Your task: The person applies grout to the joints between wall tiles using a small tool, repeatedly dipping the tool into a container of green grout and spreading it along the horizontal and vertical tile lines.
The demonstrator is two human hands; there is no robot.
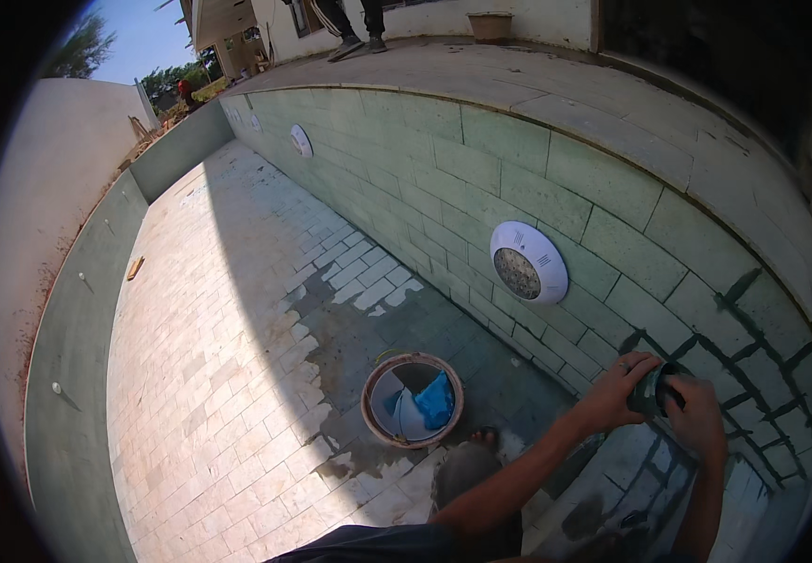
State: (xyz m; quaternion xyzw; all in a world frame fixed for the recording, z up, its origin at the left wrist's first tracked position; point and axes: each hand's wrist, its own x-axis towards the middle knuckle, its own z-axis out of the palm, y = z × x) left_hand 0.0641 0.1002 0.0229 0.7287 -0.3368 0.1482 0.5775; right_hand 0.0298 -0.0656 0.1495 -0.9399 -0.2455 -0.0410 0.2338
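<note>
Head view: both hands on a dark sponge at the near right pool wall.
Sponge (655,389) pressed on green tile wall (481,159); left hand (617,385) fingers curled over it, right hand (697,413) gripping its right edge. Bucket (368,399) on floor, left.

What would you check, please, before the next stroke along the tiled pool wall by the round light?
1. Both hands on the tool: left hand and right hand grip a dark sponge-like object against the tiled wall: ok.
2. Bucket within reach, upright on the floor, with a blue cloth inside: ok.
3. Round wall light free of dark grout: ok.
4. Dark joints by the hands wiped clean: not ok, smears remain.
5. Footing: floor wet around the bucket: cannot tell if slippery.
</note>
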